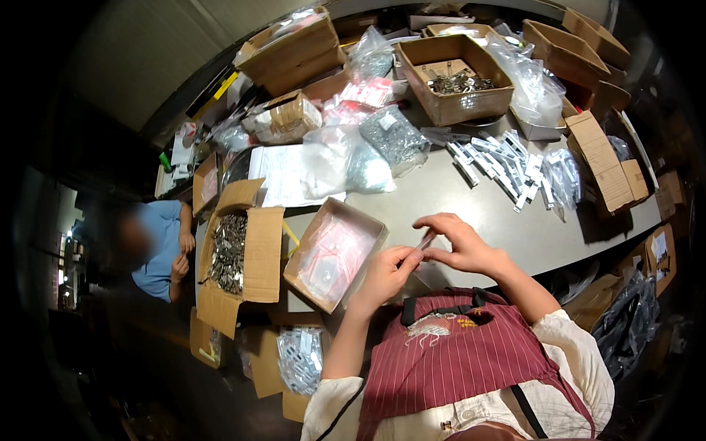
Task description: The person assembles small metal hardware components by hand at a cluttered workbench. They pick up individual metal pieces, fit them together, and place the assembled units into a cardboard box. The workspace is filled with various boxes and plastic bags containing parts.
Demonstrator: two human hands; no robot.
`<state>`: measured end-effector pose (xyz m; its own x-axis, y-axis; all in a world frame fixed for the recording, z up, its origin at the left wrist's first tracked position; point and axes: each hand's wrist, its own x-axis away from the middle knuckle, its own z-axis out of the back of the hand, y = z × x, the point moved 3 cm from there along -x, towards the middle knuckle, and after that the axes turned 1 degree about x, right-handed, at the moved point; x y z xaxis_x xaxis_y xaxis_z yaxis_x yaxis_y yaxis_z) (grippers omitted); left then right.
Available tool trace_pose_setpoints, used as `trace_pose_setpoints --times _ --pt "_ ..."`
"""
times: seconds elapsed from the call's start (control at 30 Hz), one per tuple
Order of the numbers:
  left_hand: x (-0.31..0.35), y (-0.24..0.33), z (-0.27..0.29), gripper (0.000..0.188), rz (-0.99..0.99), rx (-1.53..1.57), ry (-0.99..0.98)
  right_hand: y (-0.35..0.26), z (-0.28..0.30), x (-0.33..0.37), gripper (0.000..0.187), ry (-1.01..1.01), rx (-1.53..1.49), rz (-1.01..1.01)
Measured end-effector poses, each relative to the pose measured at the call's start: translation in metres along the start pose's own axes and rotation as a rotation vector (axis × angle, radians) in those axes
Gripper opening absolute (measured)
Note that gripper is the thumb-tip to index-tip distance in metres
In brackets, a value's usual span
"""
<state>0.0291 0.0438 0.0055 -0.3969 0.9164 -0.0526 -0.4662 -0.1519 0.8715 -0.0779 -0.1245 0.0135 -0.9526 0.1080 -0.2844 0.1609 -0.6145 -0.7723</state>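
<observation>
My left hand (386, 275) and my right hand (460, 242) meet just above the near edge of the grey table (441, 195). Together they pinch a small clear plastic bag (426, 241) with something thin and pale inside. My left fingers hold its lower end, my right fingers its upper end. Just left of my hands lies a shallow open cardboard box (334, 253) filled with small clear bags printed in red. Beyond my hands, a heap of small silvery packed parts (500, 165) is spread over the table.
An open carton of dark metal parts (229, 253) stands at the left, a second one (456, 77) at the back. Clear bags of hardware (368, 154) and several cardboard boxes crowd the far side. A person in a blue shirt (158, 250) sits at the left.
</observation>
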Motion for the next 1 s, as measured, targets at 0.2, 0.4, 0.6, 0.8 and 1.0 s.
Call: trace_pose_setpoints --times 0.2,0.4,0.6,0.8,1.0 --pt "-0.014 0.005 -0.015 0.017 -0.082 0.103 0.209 0.026 0.012 0.028 0.013 -0.006 -0.352 -0.377" --pt "-0.025 0.007 -0.023 0.013 -0.001 0.048 0.268 0.044 0.012 0.045 0.018 -0.154 -0.528 -0.446" --pt "-0.032 -0.009 -0.023 0.012 0.288 0.224 0.275 0.07 -0.007 0.062 0.017 -0.186 -0.838 -0.534" --pt "-0.048 0.006 -0.025 0.016 -0.183 -0.03 0.268 0.085 0.0 0.048 0.026 0.112 -0.098 -0.345" --pt "-0.05 -0.017 -0.039 0.027 -0.139 -0.155 0.306 0.028 0.037 0.017 0.039 0.194 0.002 0.099"
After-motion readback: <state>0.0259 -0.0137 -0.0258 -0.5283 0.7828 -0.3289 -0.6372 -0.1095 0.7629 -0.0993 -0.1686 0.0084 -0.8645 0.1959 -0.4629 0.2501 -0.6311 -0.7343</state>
